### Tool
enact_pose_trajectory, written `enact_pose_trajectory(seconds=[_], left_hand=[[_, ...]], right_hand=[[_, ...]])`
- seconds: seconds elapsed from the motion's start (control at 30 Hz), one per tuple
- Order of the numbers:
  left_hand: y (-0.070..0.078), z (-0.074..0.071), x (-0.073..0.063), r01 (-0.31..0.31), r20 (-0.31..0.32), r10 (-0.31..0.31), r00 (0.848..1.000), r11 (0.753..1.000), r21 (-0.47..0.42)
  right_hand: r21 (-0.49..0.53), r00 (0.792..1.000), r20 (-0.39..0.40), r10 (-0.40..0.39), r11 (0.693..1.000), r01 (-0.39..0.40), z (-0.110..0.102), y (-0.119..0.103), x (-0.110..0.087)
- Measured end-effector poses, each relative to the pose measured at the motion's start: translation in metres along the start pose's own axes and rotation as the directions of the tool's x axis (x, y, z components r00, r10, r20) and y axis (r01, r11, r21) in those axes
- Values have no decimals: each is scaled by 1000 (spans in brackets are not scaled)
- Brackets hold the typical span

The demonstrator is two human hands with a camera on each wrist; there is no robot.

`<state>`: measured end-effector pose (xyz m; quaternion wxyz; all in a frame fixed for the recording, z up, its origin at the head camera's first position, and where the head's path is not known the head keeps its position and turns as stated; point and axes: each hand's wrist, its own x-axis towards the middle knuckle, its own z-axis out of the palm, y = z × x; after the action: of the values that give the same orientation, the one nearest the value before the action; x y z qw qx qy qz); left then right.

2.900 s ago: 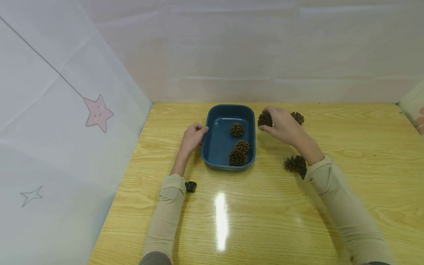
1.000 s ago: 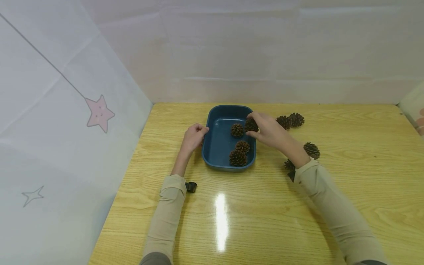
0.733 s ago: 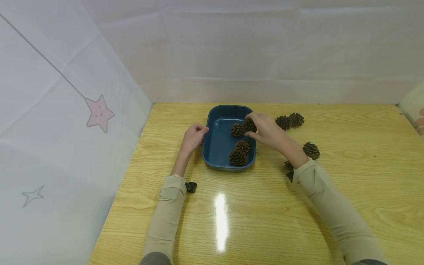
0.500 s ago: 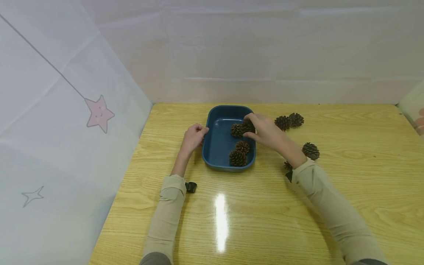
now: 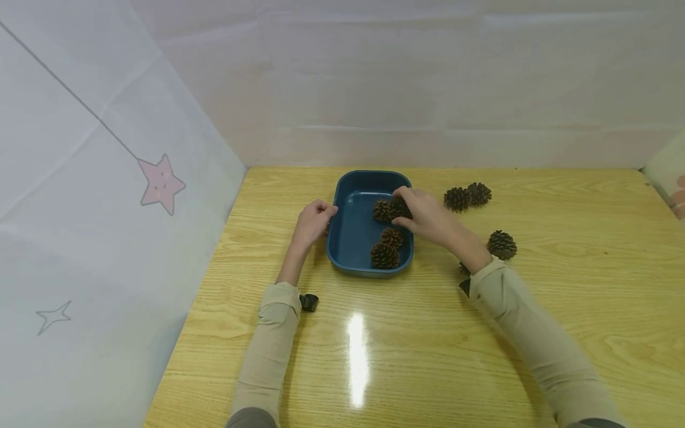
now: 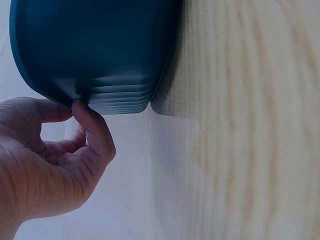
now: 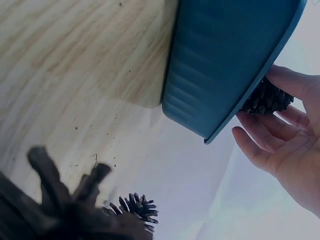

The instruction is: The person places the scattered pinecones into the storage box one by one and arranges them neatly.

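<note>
A dark blue rectangular tub (image 5: 350, 244) stands on the wooden table. At its left rim, my left hand (image 5: 313, 221) pinches the edge between thumb and finger, as the left wrist view shows too. My right hand (image 5: 430, 219) reaches over the right rim and grips a pine cone (image 5: 399, 208) inside the tub. That cone sits right beside a smaller pine cone (image 5: 382, 210). Nearer the front of the tub lie another small pine cone (image 5: 392, 237) and a larger pine cone (image 5: 384, 255). In the right wrist view the gripped pine cone (image 7: 267, 98) shows partly above the rim.
Two pine cones, the left one (image 5: 456, 198) touching the right one (image 5: 478, 194), lie right of the tub. Another pine cone (image 5: 502, 244) is beside the right forearm, which partly hides one more. White sheets (image 5: 369, 77) with printed stars stand behind and to the left.
My right hand has carried the pine cone left from outside the tub, over its right rim, and lowered it beside the small cone. My left hand has stayed at the rim.
</note>
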<state>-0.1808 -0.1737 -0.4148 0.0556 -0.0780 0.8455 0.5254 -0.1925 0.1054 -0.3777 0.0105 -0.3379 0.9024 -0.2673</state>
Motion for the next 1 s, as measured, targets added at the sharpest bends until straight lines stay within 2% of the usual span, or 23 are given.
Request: enact_pose_trajectory(seconds=[0.2, 0.53, 0.87, 1.0], left_hand=[[-1, 0, 0, -9, -2, 9, 1000, 1000, 8], [0, 0, 0, -11, -4, 11, 1000, 1000, 1], [0, -1, 0, -5, -1, 5, 1000, 1000, 2], [0, 0, 1, 2, 3, -2, 1000, 1000, 3]], right_hand=[[4, 1000, -17, 5, 1000, -5, 4, 2, -2], [-13, 999, 8, 37, 999, -36, 9, 6, -5], [-128, 999, 32, -20, 992, 24, 12, 4, -3], [-122, 999, 41, -15, 992, 20, 11, 3, -4]])
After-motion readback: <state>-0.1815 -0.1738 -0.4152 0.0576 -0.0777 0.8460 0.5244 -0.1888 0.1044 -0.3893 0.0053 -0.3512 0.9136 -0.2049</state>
